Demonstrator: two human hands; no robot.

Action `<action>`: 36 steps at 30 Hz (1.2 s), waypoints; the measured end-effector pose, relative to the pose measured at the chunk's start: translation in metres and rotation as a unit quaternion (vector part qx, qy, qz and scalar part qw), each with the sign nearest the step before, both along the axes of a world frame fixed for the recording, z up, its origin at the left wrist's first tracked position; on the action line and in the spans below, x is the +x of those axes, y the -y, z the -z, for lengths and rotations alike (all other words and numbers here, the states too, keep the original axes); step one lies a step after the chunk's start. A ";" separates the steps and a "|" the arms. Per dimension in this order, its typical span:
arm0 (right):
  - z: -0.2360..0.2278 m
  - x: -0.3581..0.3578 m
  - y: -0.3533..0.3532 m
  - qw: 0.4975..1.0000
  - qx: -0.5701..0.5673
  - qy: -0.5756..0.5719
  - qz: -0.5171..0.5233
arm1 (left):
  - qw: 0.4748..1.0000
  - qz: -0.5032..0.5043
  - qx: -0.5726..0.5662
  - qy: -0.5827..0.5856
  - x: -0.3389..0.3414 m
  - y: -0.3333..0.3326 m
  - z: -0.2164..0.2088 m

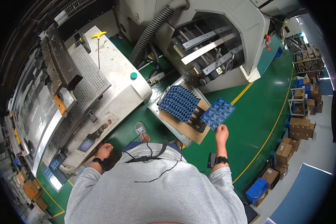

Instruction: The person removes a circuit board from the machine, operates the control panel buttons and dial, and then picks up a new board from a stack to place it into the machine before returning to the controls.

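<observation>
My right hand (221, 131) is raised and grips the lower corner of a blue moulded tray (217, 112), held tilted above the green floor. To its left, a stack of the same blue trays (180, 102) lies on a cardboard sheet (183, 127) on a low metal stand, with black trays (198, 118) beside it. My left hand (104, 150) hangs low with fingers curled, next to the front edge of a white machine (115, 82), holding nothing that I can see. Both wrists wear black bands.
A large white machine with a grey corrugated hose (151, 30) stands ahead. A yellow-handled T-wrench (99, 35) and a green cap (133, 75) lie on the left machine's top. Brown cartons (298, 125) and a blue bin (257, 189) line the yellow floor line at right.
</observation>
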State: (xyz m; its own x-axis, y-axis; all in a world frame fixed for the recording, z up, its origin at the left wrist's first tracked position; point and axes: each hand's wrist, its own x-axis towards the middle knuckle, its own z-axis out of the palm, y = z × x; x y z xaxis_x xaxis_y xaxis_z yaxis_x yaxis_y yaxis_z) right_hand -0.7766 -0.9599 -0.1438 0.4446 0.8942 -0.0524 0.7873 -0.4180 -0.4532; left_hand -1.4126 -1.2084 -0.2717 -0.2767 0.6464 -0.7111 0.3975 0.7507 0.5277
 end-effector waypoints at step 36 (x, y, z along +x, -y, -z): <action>-0.008 -0.210 -0.210 0.731 0.096 -0.661 0.137 | 0.992 -0.029 0.053 -0.113 -0.043 0.075 -0.039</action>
State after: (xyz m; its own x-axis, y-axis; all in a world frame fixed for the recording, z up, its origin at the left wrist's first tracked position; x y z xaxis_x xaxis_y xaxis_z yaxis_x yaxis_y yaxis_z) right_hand -0.9864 -0.7497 -0.1360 0.2828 0.8280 -0.4842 -0.4944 -0.3068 -0.8133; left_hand -1.4551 -1.2829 -0.2331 -0.4609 0.6917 -0.5560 0.4717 0.7216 0.5068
